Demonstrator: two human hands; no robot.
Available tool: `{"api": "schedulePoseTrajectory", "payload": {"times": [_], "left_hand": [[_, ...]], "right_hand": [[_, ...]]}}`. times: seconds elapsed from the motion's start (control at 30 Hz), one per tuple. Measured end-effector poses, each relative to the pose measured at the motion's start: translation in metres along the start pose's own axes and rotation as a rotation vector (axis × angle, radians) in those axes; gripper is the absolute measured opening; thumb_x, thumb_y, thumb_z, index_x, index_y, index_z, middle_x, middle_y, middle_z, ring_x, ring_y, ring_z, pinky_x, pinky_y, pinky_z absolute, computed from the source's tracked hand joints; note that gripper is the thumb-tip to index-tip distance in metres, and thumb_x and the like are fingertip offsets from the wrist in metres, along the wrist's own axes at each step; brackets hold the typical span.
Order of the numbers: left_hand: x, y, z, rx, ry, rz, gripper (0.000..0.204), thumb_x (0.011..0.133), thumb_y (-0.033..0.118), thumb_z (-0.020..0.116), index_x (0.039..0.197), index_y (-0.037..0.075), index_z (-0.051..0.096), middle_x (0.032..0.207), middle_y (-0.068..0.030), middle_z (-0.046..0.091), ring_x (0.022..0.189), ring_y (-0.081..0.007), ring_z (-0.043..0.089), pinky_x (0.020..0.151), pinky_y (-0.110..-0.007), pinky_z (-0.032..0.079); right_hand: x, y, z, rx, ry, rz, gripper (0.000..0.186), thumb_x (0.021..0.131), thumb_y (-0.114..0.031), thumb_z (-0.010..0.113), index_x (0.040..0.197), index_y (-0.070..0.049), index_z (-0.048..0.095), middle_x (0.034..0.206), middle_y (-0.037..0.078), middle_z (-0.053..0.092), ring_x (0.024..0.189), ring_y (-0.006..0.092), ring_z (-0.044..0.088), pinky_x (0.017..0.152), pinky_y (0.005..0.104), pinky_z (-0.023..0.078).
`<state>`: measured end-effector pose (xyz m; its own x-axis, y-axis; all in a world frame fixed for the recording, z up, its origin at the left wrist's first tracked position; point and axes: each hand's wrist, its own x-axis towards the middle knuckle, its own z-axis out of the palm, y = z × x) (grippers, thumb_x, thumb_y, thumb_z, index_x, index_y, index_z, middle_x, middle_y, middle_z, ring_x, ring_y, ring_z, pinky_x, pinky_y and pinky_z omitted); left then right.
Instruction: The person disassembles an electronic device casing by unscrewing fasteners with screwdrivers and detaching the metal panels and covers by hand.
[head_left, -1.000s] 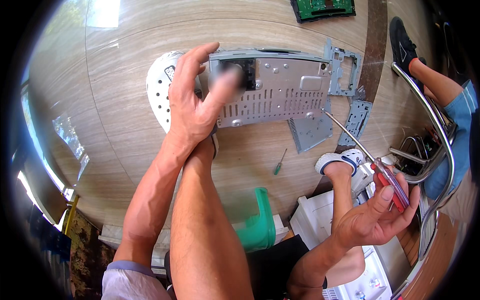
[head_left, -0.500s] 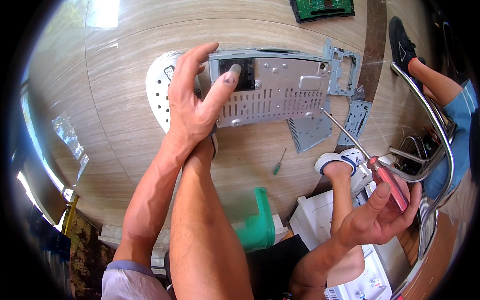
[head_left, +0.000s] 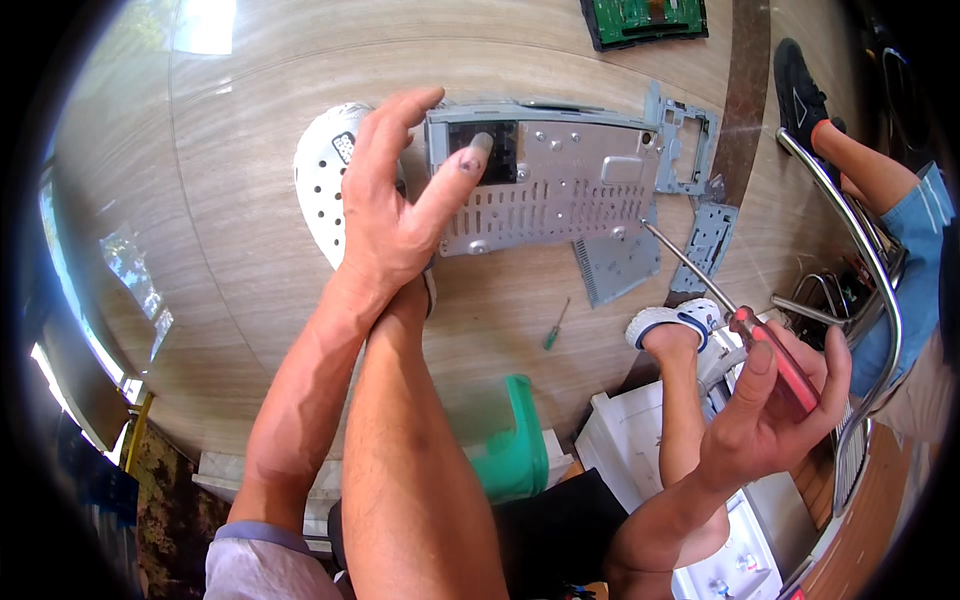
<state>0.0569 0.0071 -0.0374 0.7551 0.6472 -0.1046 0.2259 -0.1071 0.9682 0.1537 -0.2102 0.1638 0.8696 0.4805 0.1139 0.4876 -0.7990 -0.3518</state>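
Note:
A silver metal chassis (head_left: 560, 185) with rows of slots and a black square patch spans the space in front of me. My left hand (head_left: 400, 215) grips its left end, thumb on the black patch and fingers along the far side. In my right hand (head_left: 765, 410) is a screwdriver (head_left: 775, 360) with a red handle, held by thumb and fingers. Its long shaft points up and left, and the tip is at the chassis's lower right edge; whether it touches a screw I cannot tell.
Behind the chassis lie a metal bracket (head_left: 688, 148), a narrow plate (head_left: 706, 245) and a perforated plate (head_left: 615, 265). A small green screwdriver (head_left: 556, 328) is on the floor. A green circuit board (head_left: 645, 20) lies far off. At right, a person's leg (head_left: 870, 165) is beside a chrome chair frame (head_left: 870, 250).
The chassis and my left hand have shifted slightly to the right in view. My right hand has turned a little around the screwdriver handle, its tip staying at the chassis edge.

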Motion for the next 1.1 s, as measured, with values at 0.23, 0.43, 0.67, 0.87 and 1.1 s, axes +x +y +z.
{"api": "schedulePoseTrajectory", "payload": {"times": [0.23, 0.43, 0.67, 0.87, 1.1], "left_hand": [[0.008, 0.013, 0.000, 0.058, -0.089, 0.002, 0.056, 0.085, 0.030, 0.072, 0.128, -0.001, 0.055, 0.124, -0.0227, 0.056, 0.115, -0.0368, 0.055, 0.100, -0.041, 0.043], [0.015, 0.028, -0.010, 0.214, -0.316, -0.045, 0.062, 0.092, 0.041, 0.063, 0.137, 0.000, 0.048, 0.135, -0.0272, 0.050, 0.126, -0.0415, 0.049, 0.107, -0.044, 0.039], [0.008, 0.027, -0.038, 0.472, -0.411, -0.024, 0.076, 0.097, 0.057, 0.048, 0.145, -0.001, 0.039, 0.135, -0.0334, 0.049, 0.123, -0.0478, 0.049, 0.106, -0.048, 0.039], [-0.010, 0.092, -0.093, 0.568, -0.343, 0.029, 0.061, 0.093, 0.043, 0.064, 0.134, -0.001, 0.055, 0.126, -0.0263, 0.061, 0.116, -0.0393, 0.059, 0.099, -0.046, 0.047], [-0.042, 0.329, -0.168, 0.681, -0.113, 0.408, 0.048, 0.094, 0.041, 0.066, 0.127, 0.005, 0.064, 0.112, -0.0141, 0.070, 0.100, -0.0218, 0.065, 0.086, -0.039, 0.053]], "right_hand": [[0.001, 0.008, 0.006, 0.438, 0.090, -0.084, 0.039, 0.093, 0.002, 0.057, 0.129, 0.003, 0.042, 0.131, 0.031, 0.052, 0.117, 0.0331, 0.059, 0.091, 0.0407, 0.055], [0.002, 0.008, 0.001, 0.151, 0.006, -0.116, 0.042, 0.085, 0.005, 0.069, 0.124, -0.001, 0.051, 0.101, 0.017, 0.069, 0.086, 0.0249, 0.071, 0.078, 0.0330, 0.059], [0.001, 0.020, 0.009, 0.162, 0.092, -0.079, 0.041, 0.087, -0.002, 0.067, 0.125, -0.005, 0.052, 0.096, 0.016, 0.067, 0.078, 0.0289, 0.069, 0.068, 0.0375, 0.056], [-0.007, 0.041, 0.018, 0.345, 0.107, -0.255, 0.037, 0.089, 0.000, 0.058, 0.125, -0.003, 0.048, 0.116, 0.021, 0.062, 0.091, 0.0322, 0.067, 0.082, 0.0409, 0.054], [0.002, 0.029, 0.011, 0.159, 0.009, -0.271, 0.037, 0.092, -0.011, 0.061, 0.127, -0.009, 0.049, 0.105, 0.020, 0.066, 0.088, 0.0382, 0.067, 0.075, 0.0457, 0.055]]}}
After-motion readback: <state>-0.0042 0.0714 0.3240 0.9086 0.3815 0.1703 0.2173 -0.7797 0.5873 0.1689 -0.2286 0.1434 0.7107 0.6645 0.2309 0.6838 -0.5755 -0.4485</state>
